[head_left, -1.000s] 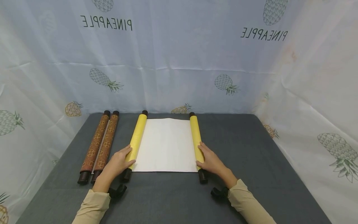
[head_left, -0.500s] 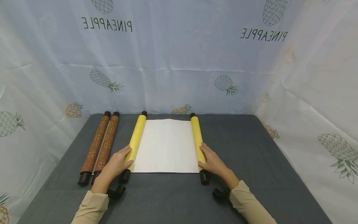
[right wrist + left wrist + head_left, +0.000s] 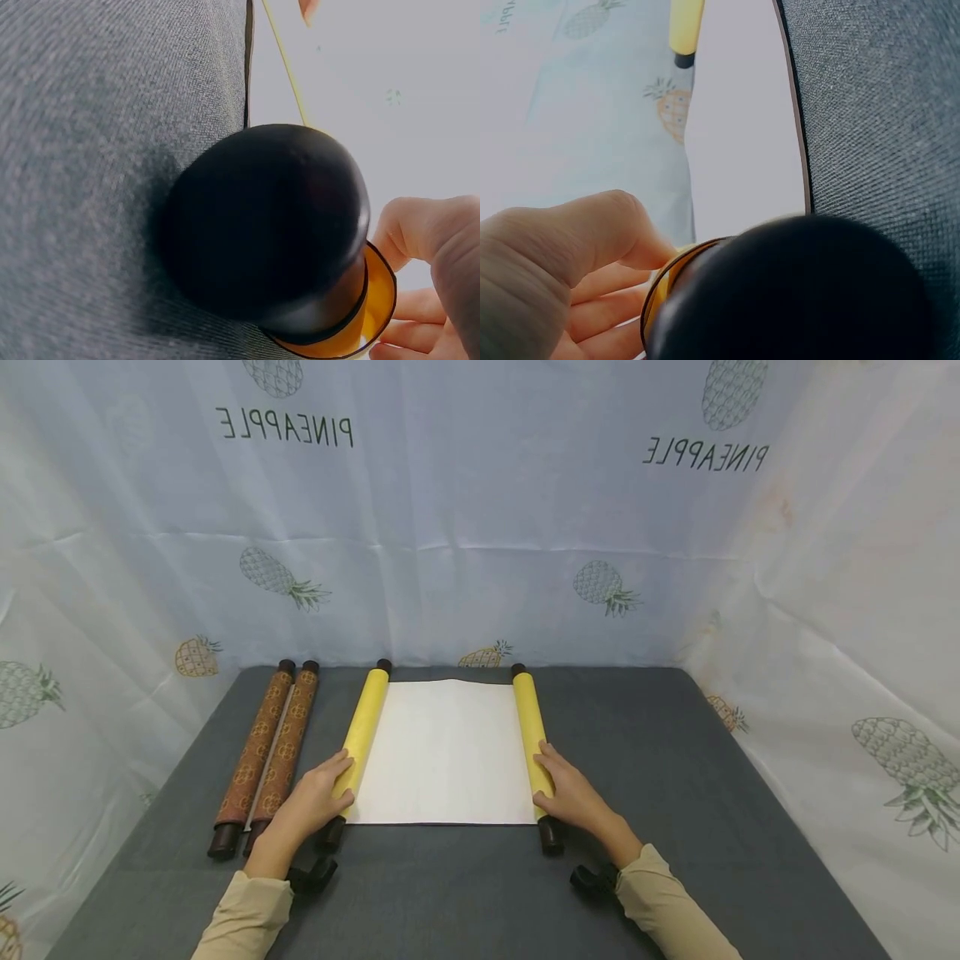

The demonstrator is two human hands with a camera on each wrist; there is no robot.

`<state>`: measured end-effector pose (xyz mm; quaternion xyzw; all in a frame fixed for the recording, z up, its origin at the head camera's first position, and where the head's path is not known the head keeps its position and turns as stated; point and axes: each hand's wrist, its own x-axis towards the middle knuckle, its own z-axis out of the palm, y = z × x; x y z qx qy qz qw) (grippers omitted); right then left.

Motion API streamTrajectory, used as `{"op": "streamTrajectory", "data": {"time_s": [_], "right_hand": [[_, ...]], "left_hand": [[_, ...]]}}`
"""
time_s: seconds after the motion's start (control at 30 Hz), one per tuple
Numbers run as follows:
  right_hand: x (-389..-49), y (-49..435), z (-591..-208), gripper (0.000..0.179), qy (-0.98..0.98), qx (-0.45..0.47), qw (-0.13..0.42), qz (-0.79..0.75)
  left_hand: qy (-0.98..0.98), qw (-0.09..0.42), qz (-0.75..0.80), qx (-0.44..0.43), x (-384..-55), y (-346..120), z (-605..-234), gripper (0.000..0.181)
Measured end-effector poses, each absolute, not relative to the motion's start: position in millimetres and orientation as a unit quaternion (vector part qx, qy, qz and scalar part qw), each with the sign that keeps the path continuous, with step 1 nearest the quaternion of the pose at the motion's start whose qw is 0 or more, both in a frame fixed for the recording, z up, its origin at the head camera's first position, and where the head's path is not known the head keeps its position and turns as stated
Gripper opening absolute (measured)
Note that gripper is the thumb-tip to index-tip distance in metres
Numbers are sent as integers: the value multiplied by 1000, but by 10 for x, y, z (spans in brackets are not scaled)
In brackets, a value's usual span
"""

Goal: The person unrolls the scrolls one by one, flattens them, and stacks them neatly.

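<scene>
A partly unrolled scroll lies on the dark cloth, its blank white sheet between two yellow rolls. My left hand holds the near part of the left yellow roll, thumb on the inner side, fingers over the outer side. On the other side, my right hand grips the right yellow roll in much the same way. Dark rod ends stick out of both rolls. In the wrist views, the left roll's black knob and the right roll's black knob hide part of each grasp.
Two brown patterned scrolls lie side by side to the left, close to my left forearm. A grey cloth covers the table. Pineapple-printed curtains hang behind and at both sides.
The two yellow rolls have moved slightly apart, the left one leftward and the right one rightward. More of the white sheet shows between them. Both hands keep their hold.
</scene>
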<state>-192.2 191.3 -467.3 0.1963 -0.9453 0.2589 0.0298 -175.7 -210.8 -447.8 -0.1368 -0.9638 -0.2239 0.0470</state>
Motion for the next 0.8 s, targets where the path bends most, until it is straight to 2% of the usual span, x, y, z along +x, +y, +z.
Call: {"op": "streamTrajectory", "data": {"time_s": [0.63,0.8], "right_hand": [[-1909,1932,-4652,52,-949,183,33,256],[-1913,1936,-4655,56,-949,181,36,255]], "left_hand": [[-965,44,-224,-125,-1777,-2125,-4497,51],[-966,38,-224,-122,-1775,-2121,-4494,50]]}}
